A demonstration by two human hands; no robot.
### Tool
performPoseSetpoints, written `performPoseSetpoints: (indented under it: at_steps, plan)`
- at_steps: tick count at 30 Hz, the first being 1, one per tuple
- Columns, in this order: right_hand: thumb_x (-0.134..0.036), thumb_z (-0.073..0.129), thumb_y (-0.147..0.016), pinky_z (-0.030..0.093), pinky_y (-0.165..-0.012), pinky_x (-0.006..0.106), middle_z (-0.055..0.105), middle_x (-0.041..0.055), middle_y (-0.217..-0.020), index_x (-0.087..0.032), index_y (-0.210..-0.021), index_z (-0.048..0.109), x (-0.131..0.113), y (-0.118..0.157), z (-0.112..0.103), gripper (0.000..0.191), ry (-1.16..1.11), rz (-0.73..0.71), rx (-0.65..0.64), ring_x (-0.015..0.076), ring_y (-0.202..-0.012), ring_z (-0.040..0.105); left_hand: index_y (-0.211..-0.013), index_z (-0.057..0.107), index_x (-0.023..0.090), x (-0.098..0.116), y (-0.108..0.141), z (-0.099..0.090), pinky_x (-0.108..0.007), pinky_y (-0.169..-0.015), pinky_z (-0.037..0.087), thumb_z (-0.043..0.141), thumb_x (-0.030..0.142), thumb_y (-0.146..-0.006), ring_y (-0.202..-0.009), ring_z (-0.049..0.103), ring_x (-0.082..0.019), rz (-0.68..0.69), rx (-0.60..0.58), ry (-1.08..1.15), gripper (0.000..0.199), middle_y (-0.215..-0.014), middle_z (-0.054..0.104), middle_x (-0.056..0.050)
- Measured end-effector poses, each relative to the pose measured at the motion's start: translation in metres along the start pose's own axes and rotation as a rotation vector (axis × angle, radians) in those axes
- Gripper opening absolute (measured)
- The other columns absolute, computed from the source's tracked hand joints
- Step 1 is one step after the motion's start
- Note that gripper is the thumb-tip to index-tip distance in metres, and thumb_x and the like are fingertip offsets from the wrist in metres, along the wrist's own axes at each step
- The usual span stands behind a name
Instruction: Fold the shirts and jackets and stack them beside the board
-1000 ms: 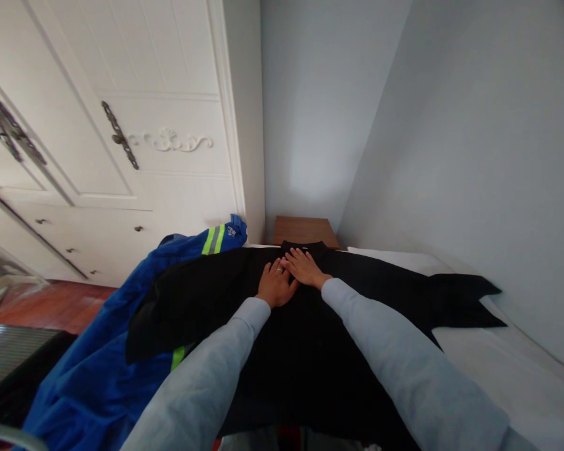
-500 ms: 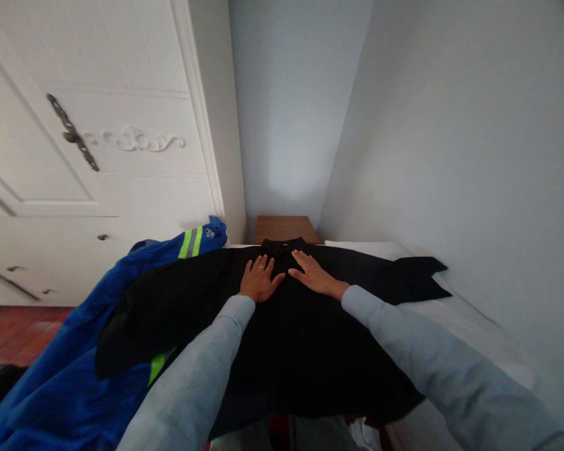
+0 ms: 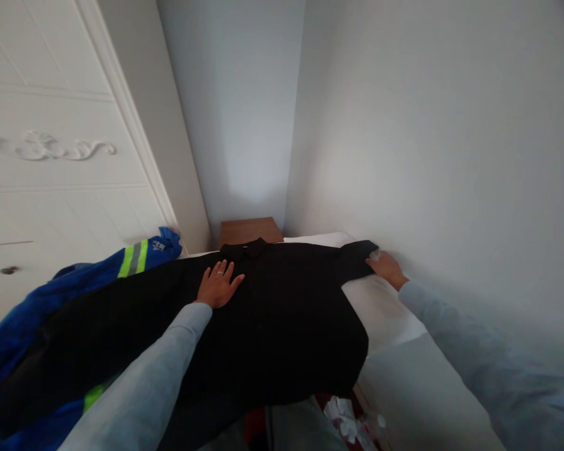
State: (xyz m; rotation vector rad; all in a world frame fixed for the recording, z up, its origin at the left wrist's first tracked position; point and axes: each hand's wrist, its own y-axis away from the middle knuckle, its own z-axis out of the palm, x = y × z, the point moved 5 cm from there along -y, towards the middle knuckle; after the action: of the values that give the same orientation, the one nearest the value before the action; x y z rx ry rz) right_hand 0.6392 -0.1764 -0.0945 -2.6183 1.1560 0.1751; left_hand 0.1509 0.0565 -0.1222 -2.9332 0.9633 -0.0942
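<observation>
A black collared shirt (image 3: 291, 313) lies spread out on a white surface (image 3: 380, 307), its collar toward the wall. My left hand (image 3: 217, 285) rests flat on the shirt just below the collar, fingers spread, a ring on one finger. Over at the right, my right hand (image 3: 386, 268) has its fingers closed on the cuff end of the shirt's sleeve. The other sleeve stretches to the left, over a blue garment (image 3: 94, 266) with yellow-green and grey stripes.
A white wardrobe (image 3: 66, 207) stands at the left. Behind the collar is a brown wooden piece (image 3: 251, 230) in the wall corner. Grey-white walls rise behind and at the right. Crumpled white items (image 3: 343, 416) lie near the bottom.
My right hand has left the collar area, moved right and taken hold of the sleeve end. My left hand stays on the shirt. The view has turned to the right.
</observation>
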Motion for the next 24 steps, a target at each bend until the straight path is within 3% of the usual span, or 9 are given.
performPoseSetpoints:
  at_steps: [4, 10, 14, 18, 21, 24]
  plan:
    - [-0.039, 0.062, -0.087, 0.053, -0.079, 0.041, 0.072, 0.0248, -0.106, -0.009, -0.112, 0.069, 0.025, 0.002, -0.005, 0.04, 0.03, 0.104, -0.058, 0.037, -0.102, 0.071, -0.156, 0.035, 0.011, -0.001, -0.002, 0.0, -0.052, -0.121, 0.021, 0.022, 0.06, -0.1, -0.153, 0.024, -0.032, -0.006, -0.015, -0.005, 0.075, -0.163, 0.03, -0.018]
    - [-0.038, 0.064, -0.085, 0.052, -0.08, 0.038, 0.073, 0.0218, -0.107, -0.012, -0.1, 0.075, 0.018, -0.001, -0.002, 0.031, 0.012, 0.073, -0.136, 0.0345, -0.103, 0.07, -0.157, 0.033, 0.011, -0.002, -0.003, 0.0, -0.051, -0.122, 0.021, 0.022, 0.057, -0.101, -0.153, 0.024, -0.031, -0.012, -0.04, -0.049, 0.074, -0.164, 0.028, -0.017]
    - [-0.019, 0.068, -0.076, 0.053, -0.081, 0.038, 0.074, 0.0239, -0.103, -0.009, -0.094, 0.076, 0.014, -0.004, -0.002, 0.023, -0.005, 0.095, -0.16, 0.035, -0.1, 0.071, -0.156, 0.034, 0.01, -0.004, -0.004, 0.001, -0.051, -0.122, 0.022, 0.025, 0.055, -0.101, -0.153, 0.024, -0.03, -0.013, -0.038, -0.056, 0.072, -0.164, 0.029, -0.017]
    - [-0.008, 0.059, -0.074, 0.052, -0.088, 0.036, 0.076, 0.0172, -0.108, -0.014, -0.099, 0.077, 0.01, -0.002, -0.01, 0.032, -0.068, 0.084, -0.107, 0.0308, -0.107, 0.07, -0.157, 0.034, 0.01, -0.005, -0.005, 0.001, -0.051, -0.121, 0.023, 0.024, 0.054, -0.101, -0.152, 0.025, -0.03, -0.008, -0.032, -0.072, 0.072, -0.163, 0.03, -0.017]
    - [-0.015, 0.055, -0.081, 0.053, -0.087, 0.033, 0.075, 0.0135, -0.114, -0.017, -0.115, 0.073, 0.014, 0.006, -0.02, 0.038, -0.134, 0.091, -0.037, 0.0265, -0.106, 0.07, -0.157, 0.034, 0.011, -0.005, -0.005, 0.002, -0.05, -0.121, 0.023, 0.023, 0.055, -0.101, -0.152, 0.026, -0.03, -0.006, -0.025, -0.082, 0.072, -0.163, 0.03, -0.017]
    - [-0.023, 0.054, -0.083, 0.053, -0.084, 0.032, 0.075, 0.0138, -0.11, -0.014, -0.121, 0.069, 0.027, 0.021, -0.034, 0.042, -0.255, 0.104, 0.114, 0.0244, -0.098, 0.071, -0.157, 0.034, 0.011, -0.006, -0.005, 0.003, -0.05, -0.121, 0.022, 0.022, 0.057, -0.1, -0.152, 0.026, -0.03, -0.003, -0.017, -0.074, 0.074, -0.163, 0.03, -0.017]
